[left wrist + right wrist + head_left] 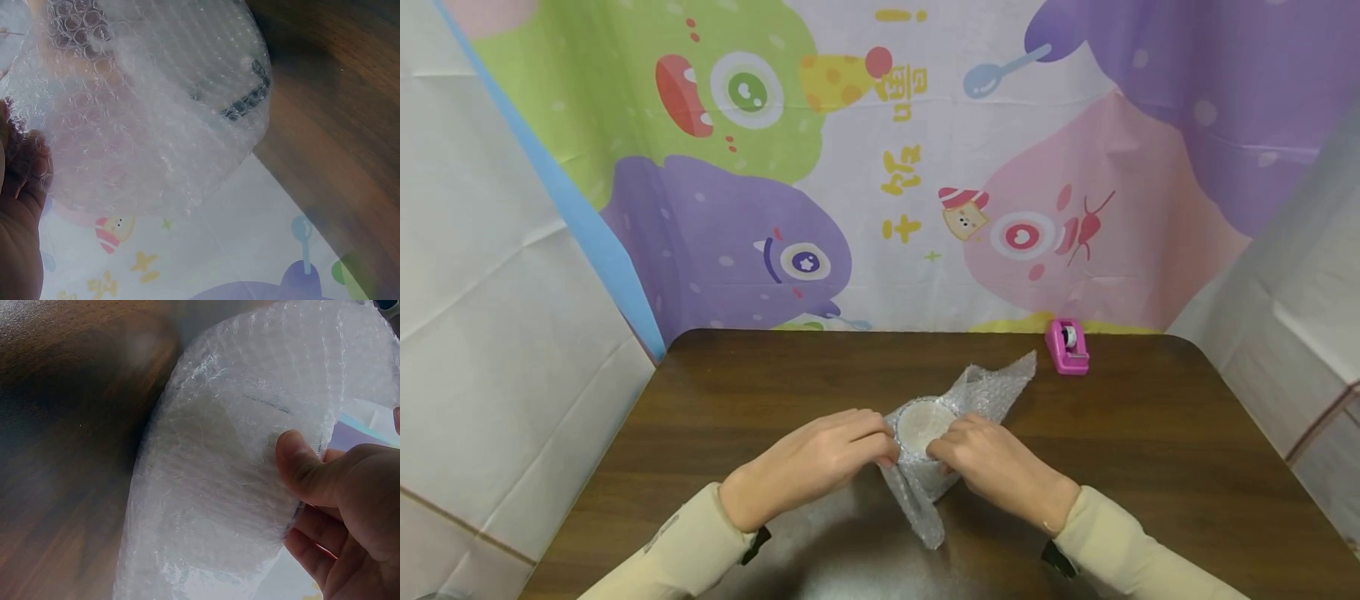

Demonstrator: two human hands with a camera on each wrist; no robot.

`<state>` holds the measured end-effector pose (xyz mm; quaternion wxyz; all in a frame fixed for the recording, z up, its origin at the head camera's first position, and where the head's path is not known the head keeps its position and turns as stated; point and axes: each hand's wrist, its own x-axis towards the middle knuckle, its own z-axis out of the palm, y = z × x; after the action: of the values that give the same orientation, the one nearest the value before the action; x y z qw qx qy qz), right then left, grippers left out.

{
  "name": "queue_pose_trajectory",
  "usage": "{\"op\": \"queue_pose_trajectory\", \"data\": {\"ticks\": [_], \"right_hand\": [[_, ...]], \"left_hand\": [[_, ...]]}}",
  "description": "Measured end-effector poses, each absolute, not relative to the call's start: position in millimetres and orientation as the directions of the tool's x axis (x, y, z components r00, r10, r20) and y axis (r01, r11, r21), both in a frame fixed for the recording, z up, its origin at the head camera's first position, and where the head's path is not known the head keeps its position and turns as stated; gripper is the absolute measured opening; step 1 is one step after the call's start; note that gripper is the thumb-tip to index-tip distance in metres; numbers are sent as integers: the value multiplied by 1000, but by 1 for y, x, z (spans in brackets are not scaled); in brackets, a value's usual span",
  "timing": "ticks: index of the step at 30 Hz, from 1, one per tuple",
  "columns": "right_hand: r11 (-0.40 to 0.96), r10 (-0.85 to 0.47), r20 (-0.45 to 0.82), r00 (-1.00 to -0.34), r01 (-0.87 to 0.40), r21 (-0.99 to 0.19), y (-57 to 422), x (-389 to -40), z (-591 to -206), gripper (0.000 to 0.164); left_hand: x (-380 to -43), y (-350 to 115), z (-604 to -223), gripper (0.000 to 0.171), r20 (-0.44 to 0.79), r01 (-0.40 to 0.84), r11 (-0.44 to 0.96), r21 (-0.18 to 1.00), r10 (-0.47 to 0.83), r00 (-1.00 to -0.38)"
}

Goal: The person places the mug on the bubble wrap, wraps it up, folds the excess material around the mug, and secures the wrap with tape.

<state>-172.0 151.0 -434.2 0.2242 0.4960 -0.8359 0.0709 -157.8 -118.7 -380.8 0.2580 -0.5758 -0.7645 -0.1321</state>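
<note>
A round, pale, bowl-like vessel (922, 423) stands near the middle of the table, surrounded by bubble wrap (1000, 390). One end of the wrap sticks out to the back right; a folded strip hangs toward the front. At the vessel's left side, my left hand (823, 457) pinches the wrap near the rim. My right hand (996, 460) grips the wrapped right side, and the right wrist view shows its thumb (297, 459) pressed on the wrap with fingers behind. Dark markings show through the wrap in the left wrist view. The vessel's lower part is covered.
A pink tape dispenser (1067, 348) with a roll in it stands at the table's back right. Behind the dark wooden table (760, 375) hangs a printed cartoon cloth (910, 275). Pale sheets (497, 292) flank both sides.
</note>
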Motion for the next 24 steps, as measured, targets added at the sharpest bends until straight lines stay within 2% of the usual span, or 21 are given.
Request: {"op": "queue_pose_trajectory", "data": {"ticks": [24], "right_hand": [[502,-805,436,-402,-853,140,152,-171,-436,27]], "left_hand": [[-172,-103,-377,8,550,959,279,-43,808,-210]]}}
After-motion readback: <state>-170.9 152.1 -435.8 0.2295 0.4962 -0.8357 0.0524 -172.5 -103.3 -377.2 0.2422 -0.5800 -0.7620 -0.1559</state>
